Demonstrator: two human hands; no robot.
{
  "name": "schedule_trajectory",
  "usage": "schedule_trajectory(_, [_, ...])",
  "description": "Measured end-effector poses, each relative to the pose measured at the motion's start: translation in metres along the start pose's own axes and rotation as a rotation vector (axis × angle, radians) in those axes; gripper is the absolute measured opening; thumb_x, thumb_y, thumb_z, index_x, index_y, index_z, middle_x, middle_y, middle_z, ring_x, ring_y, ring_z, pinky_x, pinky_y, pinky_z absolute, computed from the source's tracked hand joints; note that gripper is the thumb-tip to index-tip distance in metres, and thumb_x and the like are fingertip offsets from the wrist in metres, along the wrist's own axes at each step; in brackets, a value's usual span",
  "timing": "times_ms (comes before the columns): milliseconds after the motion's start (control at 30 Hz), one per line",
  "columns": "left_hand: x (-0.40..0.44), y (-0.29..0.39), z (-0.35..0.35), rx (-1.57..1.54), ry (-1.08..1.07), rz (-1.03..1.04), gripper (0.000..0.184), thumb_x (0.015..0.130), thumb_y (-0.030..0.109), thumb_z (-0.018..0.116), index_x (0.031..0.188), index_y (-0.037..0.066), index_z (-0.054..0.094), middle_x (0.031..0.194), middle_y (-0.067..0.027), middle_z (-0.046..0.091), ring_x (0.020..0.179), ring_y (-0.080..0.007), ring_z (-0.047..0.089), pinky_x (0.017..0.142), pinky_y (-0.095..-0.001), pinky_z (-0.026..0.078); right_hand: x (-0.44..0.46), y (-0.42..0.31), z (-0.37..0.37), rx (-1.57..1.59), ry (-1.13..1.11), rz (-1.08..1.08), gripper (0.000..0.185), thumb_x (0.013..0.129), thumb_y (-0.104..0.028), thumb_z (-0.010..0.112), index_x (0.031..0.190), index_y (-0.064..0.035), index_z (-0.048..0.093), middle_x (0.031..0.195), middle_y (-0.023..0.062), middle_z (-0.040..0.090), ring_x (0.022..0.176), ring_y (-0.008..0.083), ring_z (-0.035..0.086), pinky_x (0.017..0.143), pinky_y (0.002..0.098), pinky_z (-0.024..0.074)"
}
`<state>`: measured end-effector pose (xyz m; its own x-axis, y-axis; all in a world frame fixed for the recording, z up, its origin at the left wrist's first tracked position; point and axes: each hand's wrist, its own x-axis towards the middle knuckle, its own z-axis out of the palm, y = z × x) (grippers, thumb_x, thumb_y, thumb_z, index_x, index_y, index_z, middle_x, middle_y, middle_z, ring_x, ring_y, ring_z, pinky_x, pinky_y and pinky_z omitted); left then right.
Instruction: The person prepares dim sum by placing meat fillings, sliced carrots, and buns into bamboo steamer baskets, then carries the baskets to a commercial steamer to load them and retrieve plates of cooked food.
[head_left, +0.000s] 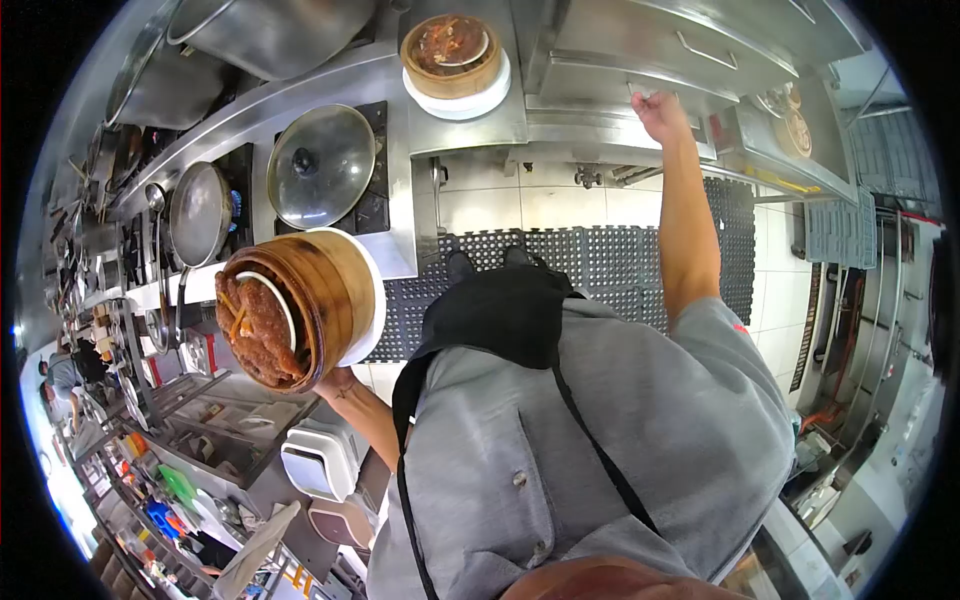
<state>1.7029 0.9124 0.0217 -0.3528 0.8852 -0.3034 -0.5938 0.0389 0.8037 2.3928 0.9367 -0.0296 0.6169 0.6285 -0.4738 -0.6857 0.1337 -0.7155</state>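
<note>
Nearby, the left hand (pixel 338 381) is gripping a bamboo steamer (pixel 338 275) of brown food (pixel 262 345), its fingers hidden. Farther out, the right hand (pixel 660 115) is curling at a steel drawer (pixel 590 86); whether it is clasping, I cannot tell. Beyond, a second steamer (pixel 455 83) is sitting on the counter (pixel 440 133).

Near left tan-and-brown round bamboo steamer (pixel 345 275) is shading from dark brown at mouth to pale tan by white round plate (pixel 374 300); glossy lumpy food (pixel 262 340) inside is showing reddish brown with orange streaks. Far golden-tan round bamboo steamer (pixel 462 80) is contrasting with white round dish (pixel 460 108) underneath. Grey cloth shirt (pixel 650 420) and black cloth apron (pixel 490 322) are showing solid colour. Black rubber floor mat (pixel 605 250) is repeating hole pattern beside cream square tiles (pixel 550 205).
</note>
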Motion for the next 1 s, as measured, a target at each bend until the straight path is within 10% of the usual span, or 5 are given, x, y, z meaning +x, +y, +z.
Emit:
schedule_trajectory(200, [0.001,0.009,-0.031,-0.027,0.083,0.018,0.071,0.086,0.047,0.061,0.142,0.01,0.037,0.143,-0.0157,0.043,0.126,-0.0316,0.047,0.102,-0.0495,0.043,0.009,0.057,-0.03,-0.646,-0.138,-0.301,0.028,0.084,-0.007,0.058,0.111,-0.0027,0.05,0.093,0.0108,0.058,0.076,0.024,0.06,0.063,0.0355,0.0536])
schedule_trajectory(333, [0.006,0.013,-0.043,-0.038,0.103,0.018,0.069,0.087,0.045,0.061,0.141,0.009,0.038,0.142,-0.016,0.044,0.125,-0.0318,0.048,0.101,-0.0494,0.044,-0.023,0.153,0.082,-0.913,-0.252,-0.178,0.034,0.085,-0.015,0.062,0.114,-0.002,0.051,0.088,0.0097,0.06,0.064,0.0196,0.059,0.055,0.0361,0.0518])
schedule_trajectory(433, [0.012,0.016,-0.049,-0.053,0.109,0.009,0.068,0.087,0.043,0.061,0.141,0.008,0.039,0.141,-0.0162,0.045,0.125,-0.032,0.048,0.101,-0.0494,0.045,-0.042,0.188,0.172,-0.735,-0.023,-0.188,0.026,0.074,-0.009,0.069,0.093,0.0048,0.058,0.077,0.0186,0.065,0.057,0.0238,0.066,0.044,0.0346,0.0497])
schedule_trajectory(633, [0.03,0.023,-0.058,-0.085,0.115,0.009,0.064,0.088,0.04,0.06,0.139,0.006,0.04,0.139,-0.0167,0.046,0.124,-0.0323,0.05,0.1,-0.0494,0.046,-0.035,0.209,0.217,-0.801,0.426,-0.224,0.035,0.072,-0.001,0.073,0.1,0.0114,0.056,0.08,0.0185,0.066,0.053,0.0243,0.065,0.042,0.0344,0.0518])
schedule_trajectory(1000, [0.066,0.026,-0.065,-0.116,0.079,-0.036,0.059,0.09,0.033,0.06,0.137,0.003,0.042,0.137,-0.0175,0.049,0.122,-0.0328,0.051,0.098,-0.0493,0.048,-0.027,0.203,0.21,-0.567,0.391,-0.128,0.023,0.071,0.0,0.076,0.077,0.0142,0.06,0.075,0.0187,0.065,0.051,0.0227,0.06,0.042,0.0333,0.0494])
